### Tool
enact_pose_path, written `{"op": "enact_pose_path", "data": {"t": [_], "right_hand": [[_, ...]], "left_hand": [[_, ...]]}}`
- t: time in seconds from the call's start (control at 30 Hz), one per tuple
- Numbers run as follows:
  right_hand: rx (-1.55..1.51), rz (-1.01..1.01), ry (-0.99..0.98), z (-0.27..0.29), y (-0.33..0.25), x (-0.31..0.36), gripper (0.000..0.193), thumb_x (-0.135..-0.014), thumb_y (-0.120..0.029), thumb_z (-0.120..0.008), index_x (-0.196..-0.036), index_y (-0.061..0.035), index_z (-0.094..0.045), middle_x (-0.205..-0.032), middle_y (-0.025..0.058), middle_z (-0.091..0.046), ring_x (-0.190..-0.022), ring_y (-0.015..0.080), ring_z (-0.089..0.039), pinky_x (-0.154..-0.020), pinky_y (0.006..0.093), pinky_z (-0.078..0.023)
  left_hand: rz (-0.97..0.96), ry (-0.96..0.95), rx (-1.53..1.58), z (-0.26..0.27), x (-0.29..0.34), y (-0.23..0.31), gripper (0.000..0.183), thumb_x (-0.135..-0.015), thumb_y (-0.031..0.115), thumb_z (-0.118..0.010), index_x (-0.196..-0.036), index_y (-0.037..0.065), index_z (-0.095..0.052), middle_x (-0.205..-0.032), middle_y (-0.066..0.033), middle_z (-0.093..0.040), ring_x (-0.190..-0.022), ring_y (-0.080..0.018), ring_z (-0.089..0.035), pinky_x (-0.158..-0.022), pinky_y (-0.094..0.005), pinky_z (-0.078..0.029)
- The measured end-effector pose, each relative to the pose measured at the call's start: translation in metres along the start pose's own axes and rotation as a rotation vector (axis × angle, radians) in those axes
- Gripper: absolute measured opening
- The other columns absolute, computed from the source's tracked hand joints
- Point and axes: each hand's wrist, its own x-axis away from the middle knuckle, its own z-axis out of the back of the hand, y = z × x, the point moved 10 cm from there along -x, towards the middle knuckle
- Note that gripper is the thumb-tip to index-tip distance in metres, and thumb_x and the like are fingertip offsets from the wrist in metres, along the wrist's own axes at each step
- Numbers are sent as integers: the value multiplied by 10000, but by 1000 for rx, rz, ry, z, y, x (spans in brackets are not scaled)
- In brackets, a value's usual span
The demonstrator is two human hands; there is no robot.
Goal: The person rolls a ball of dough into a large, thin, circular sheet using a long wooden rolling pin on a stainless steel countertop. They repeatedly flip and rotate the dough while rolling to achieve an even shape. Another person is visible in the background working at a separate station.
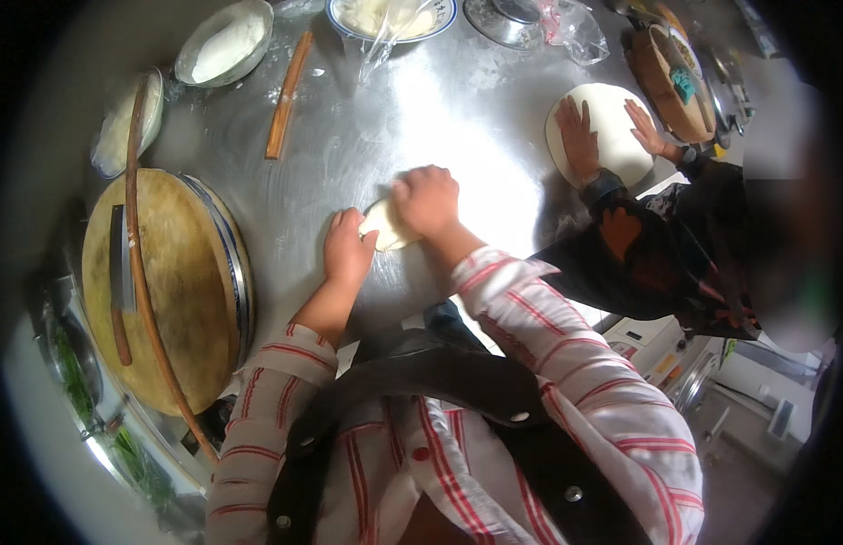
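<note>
Dough lump [386, 224]: small, pale, still thick and unflattened, on the floured steel bench [458, 118] under both hands.
Right hand [427, 200]: fingers curled shut over the lump's top.
Left hand [348, 247]: fingers bent, pressing its near edge.
Progress: shaping looks barely begun.
Beside: another person's hands flatten a wide dough round [612, 118].

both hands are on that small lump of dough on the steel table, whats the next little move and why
Probably press the right hand forward over the small dough piece while the left hand steadies its near edge. The piece looks thick and uneven, the right hand already lies on top, and the steel table ahead is bare.
</note>
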Motion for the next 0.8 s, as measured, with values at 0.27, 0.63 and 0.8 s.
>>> {"op": "enact_pose_path", "data": {"t": [0.27, 0.63, 0.8], "right_hand": [[-332, 258, 117, 10, -45, 19, 219, -854, -242, -647, -780, -38, -614, -791, 161, -595, -776, 356, -587, -717, 450, -479], [-116, 443, 74, -34, -79, -8, 266, -863, -283, -621, -695, -79, -649, -736, 97, -626, -742, 310, -594, -696, 430, -483], [-117, 376, -39, -44, -76, -31, 336, -894, -341, -550, -734, -86, -699, -772, 122, -679, -784, 335, -633, -726, 462, -490]], "left_hand": [[-45, -107, 83, 1, 6, -1, 311, -738, 17, -721, -997, -6, -552, -951, -159, -589, -857, -307, -623, -703, -398, -513], [13, -69, 206, -7, 4, -23, 219, -756, 78, -750, -899, 1, -603, -817, -135, -617, -752, -267, -631, -666, -376, -499], [28, 18, 91, -4, -14, -21, 201, -752, 97, -770, -880, 14, -639, -805, -154, -660, -716, -311, -632, -678, -412, -493]]}}
